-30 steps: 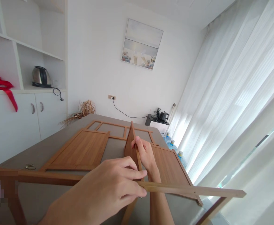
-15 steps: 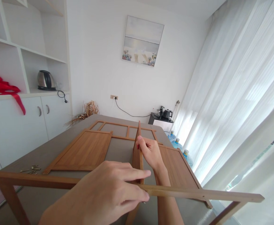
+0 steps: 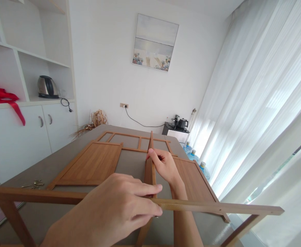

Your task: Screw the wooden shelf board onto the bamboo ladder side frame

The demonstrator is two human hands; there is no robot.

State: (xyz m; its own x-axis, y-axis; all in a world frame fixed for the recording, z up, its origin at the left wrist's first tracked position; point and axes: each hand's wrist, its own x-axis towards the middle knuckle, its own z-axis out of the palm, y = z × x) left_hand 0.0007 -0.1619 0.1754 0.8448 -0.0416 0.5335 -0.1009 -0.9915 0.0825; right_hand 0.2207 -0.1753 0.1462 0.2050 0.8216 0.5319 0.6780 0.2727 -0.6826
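A long wooden frame (image 3: pixel 204 205) crosses the foreground, its top rail running from left to right. My left hand (image 3: pixel 114 206) is closed over the middle of that rail, index and middle fingers on either side of it. The tip of a small metal screw (image 3: pixel 156 216) peeks out below those fingertips. Standing on edge behind the rail is a narrow-looking wooden panel (image 3: pixel 149 175), its near end meeting the frame at my left fingers. My right hand (image 3: pixel 163 165) grips the panel's upper edge, thumb on top, the other fingers partly hidden.
On the grey table (image 3: pixel 132 166) lie a slatted wooden panel (image 3: pixel 91 164) at left, another panel (image 3: pixel 191 178) at right and an open wooden frame (image 3: pixel 131 141) at the back. Several loose screws (image 3: pixel 37 184) are at left. Water bottles (image 3: pixel 203 168) stand beyond the right edge.
My right fingers have shifted slightly on the panel's edge, with a fingertip now showing on its left side. My left hand stays on the rail. The whole view has moved a little.
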